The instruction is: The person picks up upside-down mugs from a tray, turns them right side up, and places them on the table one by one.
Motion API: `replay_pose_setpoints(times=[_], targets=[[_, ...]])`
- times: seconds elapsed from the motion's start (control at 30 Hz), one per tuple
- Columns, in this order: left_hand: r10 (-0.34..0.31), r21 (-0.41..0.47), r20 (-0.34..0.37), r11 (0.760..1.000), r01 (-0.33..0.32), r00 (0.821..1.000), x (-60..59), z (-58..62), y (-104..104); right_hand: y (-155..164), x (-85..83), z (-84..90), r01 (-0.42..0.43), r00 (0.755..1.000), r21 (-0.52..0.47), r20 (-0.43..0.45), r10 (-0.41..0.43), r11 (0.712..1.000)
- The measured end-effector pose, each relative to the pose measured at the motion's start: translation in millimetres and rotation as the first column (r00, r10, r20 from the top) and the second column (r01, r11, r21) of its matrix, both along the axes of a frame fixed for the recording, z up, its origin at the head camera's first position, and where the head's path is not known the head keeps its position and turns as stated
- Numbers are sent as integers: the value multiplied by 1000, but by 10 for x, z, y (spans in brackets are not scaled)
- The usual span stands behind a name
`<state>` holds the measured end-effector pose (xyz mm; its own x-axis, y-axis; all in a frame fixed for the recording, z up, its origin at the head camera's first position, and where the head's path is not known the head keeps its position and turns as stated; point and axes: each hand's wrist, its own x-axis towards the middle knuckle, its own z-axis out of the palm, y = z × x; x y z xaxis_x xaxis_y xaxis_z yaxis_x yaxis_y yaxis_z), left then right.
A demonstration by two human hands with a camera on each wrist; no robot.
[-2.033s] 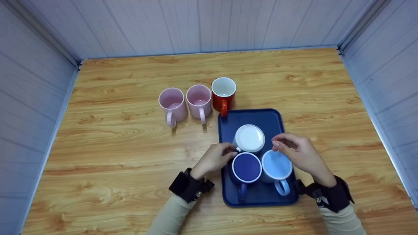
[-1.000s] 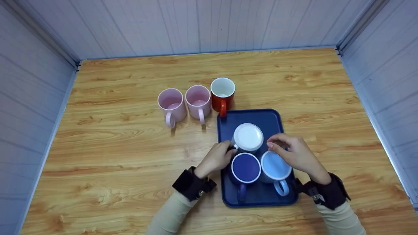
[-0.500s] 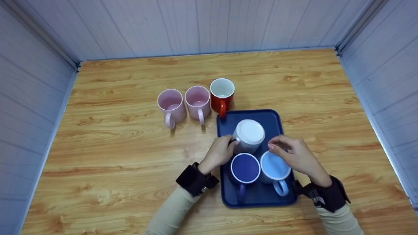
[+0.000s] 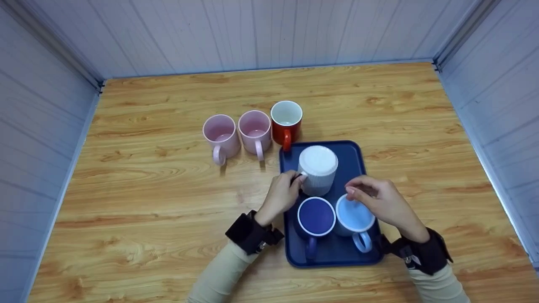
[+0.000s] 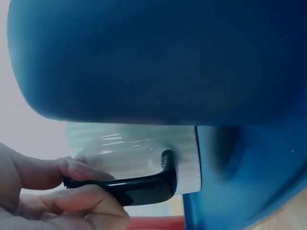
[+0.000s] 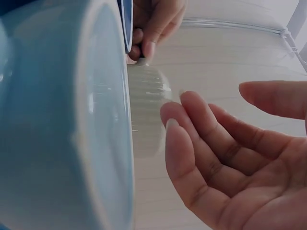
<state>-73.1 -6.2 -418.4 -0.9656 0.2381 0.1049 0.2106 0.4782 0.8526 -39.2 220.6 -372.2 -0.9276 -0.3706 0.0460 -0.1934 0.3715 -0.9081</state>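
Observation:
My left hand [image 4: 283, 192] pinches the black handle [image 5: 139, 187] of a white mug [image 4: 318, 172] with thumb and fingers. This mug is upside down over the upper part of the dark blue tray [image 4: 337, 254]; whether its rim touches the tray I cannot tell. On the tray's lower half, a dark blue mug [image 4: 316, 216] and a light blue mug [image 4: 355, 214] stand base up, side by side, handles toward me. My right hand [image 4: 385, 204] hovers by the light blue mug's base. Its fingers are loosely bent and hold nothing, as the right wrist view shows.
Beyond the tray's upper left corner stand two pink mugs [image 4: 221, 136] and a red mug [image 4: 287, 122] with a white inside, upright in a row. The red mug's handle reaches to the tray's edge. Panel walls [image 4: 261, 33] enclose the wooden table [image 4: 147, 202].
The left hand has moved the white mug away from me, toward the tray's far edge. More of its side shows now. The right hand has barely moved, and the other mugs stay in place.

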Motion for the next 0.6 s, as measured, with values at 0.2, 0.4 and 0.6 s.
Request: replay_pose_setpoints(times=[0.2,0.4,0.6], targets=[[42,126,96,991,-54,995,7,175,-10,-46,15,10,13,998,-20,64,-11,1000],[12,327,239,941,-92,971,19,342,-5,-146,50,9,-37,995,-49,96,41,998],[-89,551,372,822,-142,924,67,447,19,-257,89,-27,-80,980,-129,171,101,988]])
